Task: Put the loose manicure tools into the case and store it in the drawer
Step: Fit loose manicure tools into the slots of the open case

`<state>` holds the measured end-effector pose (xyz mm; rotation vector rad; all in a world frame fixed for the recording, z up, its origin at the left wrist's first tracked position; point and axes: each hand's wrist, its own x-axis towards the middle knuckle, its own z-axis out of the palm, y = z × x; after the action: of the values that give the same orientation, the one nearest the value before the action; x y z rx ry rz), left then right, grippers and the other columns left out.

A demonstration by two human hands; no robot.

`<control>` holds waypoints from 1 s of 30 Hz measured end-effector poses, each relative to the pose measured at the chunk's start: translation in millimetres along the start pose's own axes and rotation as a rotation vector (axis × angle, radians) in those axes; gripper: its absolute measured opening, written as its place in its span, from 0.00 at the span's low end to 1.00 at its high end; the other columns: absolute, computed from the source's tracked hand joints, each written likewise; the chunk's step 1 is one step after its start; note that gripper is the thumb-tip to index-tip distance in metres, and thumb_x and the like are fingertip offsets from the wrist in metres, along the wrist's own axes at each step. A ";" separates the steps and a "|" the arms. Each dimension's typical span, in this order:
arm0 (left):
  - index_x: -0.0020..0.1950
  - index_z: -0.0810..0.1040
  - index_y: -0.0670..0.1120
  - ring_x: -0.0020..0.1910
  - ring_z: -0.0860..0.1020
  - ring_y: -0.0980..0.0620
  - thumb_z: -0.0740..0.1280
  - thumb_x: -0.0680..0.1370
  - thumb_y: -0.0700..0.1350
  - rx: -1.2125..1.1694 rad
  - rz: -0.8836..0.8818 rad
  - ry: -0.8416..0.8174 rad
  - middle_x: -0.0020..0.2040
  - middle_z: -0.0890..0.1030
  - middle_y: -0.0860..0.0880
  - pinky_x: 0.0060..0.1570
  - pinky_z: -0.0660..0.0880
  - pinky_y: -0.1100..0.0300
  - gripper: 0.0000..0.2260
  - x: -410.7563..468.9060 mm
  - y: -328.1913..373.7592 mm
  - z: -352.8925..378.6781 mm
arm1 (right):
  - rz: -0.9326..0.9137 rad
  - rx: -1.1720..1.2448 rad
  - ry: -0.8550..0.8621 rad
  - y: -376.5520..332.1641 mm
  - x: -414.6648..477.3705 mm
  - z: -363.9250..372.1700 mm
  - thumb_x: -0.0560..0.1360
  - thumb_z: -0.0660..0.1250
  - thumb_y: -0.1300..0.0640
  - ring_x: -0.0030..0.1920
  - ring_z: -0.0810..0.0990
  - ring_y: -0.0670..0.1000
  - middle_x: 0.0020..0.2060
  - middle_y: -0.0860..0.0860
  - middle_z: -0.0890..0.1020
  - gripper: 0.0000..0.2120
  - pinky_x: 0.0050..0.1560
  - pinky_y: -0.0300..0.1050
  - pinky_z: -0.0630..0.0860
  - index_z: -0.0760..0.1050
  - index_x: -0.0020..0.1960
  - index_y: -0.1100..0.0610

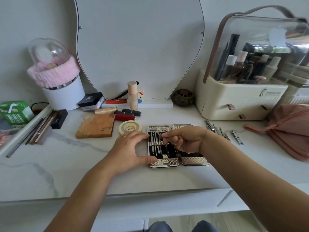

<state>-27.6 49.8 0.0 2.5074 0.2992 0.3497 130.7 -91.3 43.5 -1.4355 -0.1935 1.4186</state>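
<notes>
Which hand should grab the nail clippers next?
Probably the right hand: the nail clippers lie on its side of the manicure case, once it slots in its tool. The left hand rests against the case.

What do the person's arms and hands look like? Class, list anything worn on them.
The left arm and right arm are bare as far as the picture's edge, and no sleeves show. The left hand wears a thin gold-coloured ring on one finger. No ring shows on the right hand. Neither hand is gloved, and no watch is visible.
</notes>
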 end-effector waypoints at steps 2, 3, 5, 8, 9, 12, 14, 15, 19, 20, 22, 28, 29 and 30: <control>0.68 0.68 0.54 0.60 0.60 0.65 0.61 0.56 0.76 0.000 -0.003 -0.006 0.59 0.65 0.65 0.63 0.58 0.61 0.46 -0.3 0.2 -0.2 | 0.008 0.045 0.003 -4.2 -4.2 -0.8 0.76 0.62 0.64 0.19 0.72 0.41 0.26 0.54 0.80 0.08 0.17 0.28 0.66 0.75 0.39 0.63; 0.69 0.68 0.54 0.60 0.61 0.64 0.62 0.56 0.76 -0.002 -0.006 -0.009 0.60 0.65 0.65 0.64 0.58 0.60 0.46 -0.4 0.1 -0.2 | -0.008 0.063 0.008 -7.2 -6.7 -2.5 0.76 0.63 0.64 0.20 0.73 0.42 0.26 0.55 0.80 0.08 0.17 0.29 0.67 0.75 0.38 0.63; 0.69 0.68 0.55 0.61 0.61 0.63 0.62 0.56 0.76 -0.004 -0.011 -0.017 0.60 0.65 0.65 0.66 0.58 0.58 0.46 -0.4 0.1 -0.8 | -0.096 0.060 0.045 -15.5 -8.9 -8.1 0.75 0.64 0.64 0.21 0.75 0.42 0.27 0.54 0.80 0.08 0.19 0.30 0.70 0.75 0.37 0.63; 0.69 0.68 0.55 0.62 0.60 0.64 0.62 0.57 0.75 -0.006 -0.011 -0.025 0.60 0.65 0.65 0.66 0.57 0.59 0.45 -0.3 0.8 -1.4 | -0.274 0.016 0.167 -25.8 -2.0 -17.9 0.76 0.62 0.66 0.22 0.77 0.43 0.24 0.54 0.80 0.08 0.23 0.32 0.75 0.73 0.39 0.64; 0.69 0.68 0.55 0.61 0.59 0.64 0.63 0.57 0.75 -0.007 -0.007 -0.023 0.60 0.65 0.65 0.65 0.57 0.59 0.44 -0.4 1.1 -1.6 | -0.302 0.006 0.210 -26.9 2.3 -20.3 0.77 0.62 0.66 0.22 0.78 0.44 0.23 0.54 0.80 0.07 0.25 0.32 0.77 0.73 0.39 0.64; 0.69 0.68 0.54 0.60 0.59 0.65 0.63 0.58 0.74 -0.002 0.008 -0.013 0.60 0.64 0.66 0.61 0.56 0.62 0.43 -0.7 1.6 -1.7 | -0.326 -0.018 0.274 -25.7 14.4 -24.3 0.76 0.63 0.67 0.24 0.80 0.45 0.23 0.54 0.80 0.06 0.27 0.34 0.78 0.74 0.40 0.66; 0.69 0.68 0.54 0.61 0.59 0.65 0.63 0.58 0.74 0.003 0.009 -0.014 0.60 0.65 0.65 0.62 0.56 0.62 0.44 -0.2 1.1 -1.4 | -0.338 -0.020 0.294 -26.7 19.2 -25.6 0.76 0.63 0.68 0.24 0.80 0.46 0.24 0.55 0.80 0.06 0.26 0.35 0.78 0.74 0.41 0.66; 0.69 0.68 0.54 0.61 0.59 0.65 0.63 0.58 0.75 0.009 0.008 -0.016 0.60 0.65 0.65 0.63 0.56 0.61 0.44 0.1 0.6 -1.2 | -0.345 -0.016 0.304 -27.7 20.9 -26.1 0.76 0.63 0.68 0.24 0.80 0.46 0.26 0.56 0.80 0.06 0.25 0.35 0.78 0.74 0.41 0.66; 0.69 0.67 0.55 0.61 0.58 0.65 0.61 0.57 0.76 0.013 -0.007 -0.023 0.61 0.64 0.65 0.65 0.57 0.60 0.45 -0.7 0.3 -0.9 | -0.307 -0.062 0.306 -28.7 24.9 -27.4 0.75 0.64 0.68 0.25 0.80 0.46 0.29 0.57 0.79 0.05 0.27 0.36 0.79 0.74 0.41 0.65; 0.69 0.67 0.55 0.61 0.58 0.65 0.62 0.57 0.75 0.008 -0.012 -0.025 0.61 0.63 0.65 0.66 0.57 0.60 0.45 -0.9 0.6 -1.0 | -0.279 -0.101 0.290 -28.7 24.8 -27.4 0.75 0.64 0.68 0.25 0.80 0.46 0.27 0.56 0.80 0.05 0.28 0.36 0.79 0.74 0.41 0.65; 0.70 0.66 0.55 0.60 0.58 0.66 0.62 0.57 0.75 0.001 -0.017 -0.028 0.61 0.63 0.65 0.66 0.57 0.60 0.44 -1.1 1.5 -1.6 | -0.227 -0.201 0.270 -30.3 22.6 -27.5 0.75 0.65 0.66 0.24 0.80 0.45 0.26 0.54 0.80 0.05 0.26 0.36 0.78 0.74 0.40 0.63; 0.69 0.66 0.56 0.59 0.55 0.68 0.64 0.59 0.72 0.006 -0.022 -0.030 0.60 0.62 0.66 0.62 0.55 0.63 0.42 -1.3 2.3 -1.7 | -0.187 -0.637 0.313 -33.1 20.0 -26.5 0.73 0.68 0.63 0.17 0.65 0.42 0.26 0.52 0.71 0.07 0.16 0.32 0.60 0.75 0.37 0.61; 0.69 0.66 0.56 0.58 0.55 0.68 0.64 0.59 0.72 0.007 -0.023 -0.028 0.60 0.62 0.66 0.61 0.54 0.64 0.42 -1.3 2.6 -1.8 | -0.180 -0.684 0.306 -32.5 19.9 -25.5 0.73 0.69 0.63 0.17 0.65 0.43 0.26 0.52 0.71 0.06 0.17 0.32 0.60 0.76 0.38 0.61; 0.69 0.66 0.56 0.58 0.55 0.69 0.64 0.59 0.72 0.007 -0.023 -0.029 0.60 0.62 0.66 0.61 0.54 0.64 0.42 -1.3 2.9 -1.8 | -0.171 -0.725 0.296 -32.4 19.2 -24.3 0.72 0.69 0.62 0.18 0.65 0.43 0.25 0.52 0.71 0.05 0.17 0.33 0.60 0.76 0.38 0.61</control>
<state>-29.0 48.0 2.8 2.5119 0.3179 0.3037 172.7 -76.6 48.8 -2.1353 -0.6734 1.0114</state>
